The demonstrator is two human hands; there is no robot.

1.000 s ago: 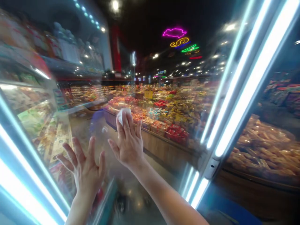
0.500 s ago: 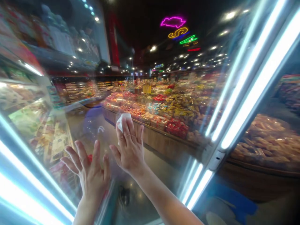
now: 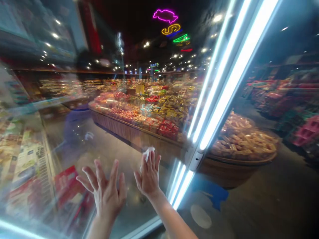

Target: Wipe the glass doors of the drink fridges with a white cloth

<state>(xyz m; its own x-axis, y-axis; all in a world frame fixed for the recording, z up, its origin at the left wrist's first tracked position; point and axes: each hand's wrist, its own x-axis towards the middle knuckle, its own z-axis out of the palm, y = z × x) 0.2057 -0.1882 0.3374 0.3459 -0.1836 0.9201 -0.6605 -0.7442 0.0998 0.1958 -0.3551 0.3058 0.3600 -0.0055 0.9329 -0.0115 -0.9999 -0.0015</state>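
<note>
My left hand (image 3: 107, 191) has its fingers spread against or just in front of a clear glass pane (image 3: 119, 132) and holds nothing. To its right and a little farther off, my right hand (image 3: 149, 174) presses a crumpled white cloth or tissue (image 3: 149, 152) to the glass. The cloth shows beneath and past its fingertips, with the thumb held apart. Faint reflections and a bluish shape show on the pane.
A metal frame post (image 3: 196, 159) with bright light tubes slants up on the right. Beyond the glass stands a long wooden bin (image 3: 119, 131) heaped with packaged goods. Shelves of packages (image 3: 25, 159) lie at the left, and neon signs hang above.
My right hand has moved down and to the right with the white cloth. My left hand appears slightly lower and farther right. The view has turned to the right, so the light tubes are nearer the centre.
</note>
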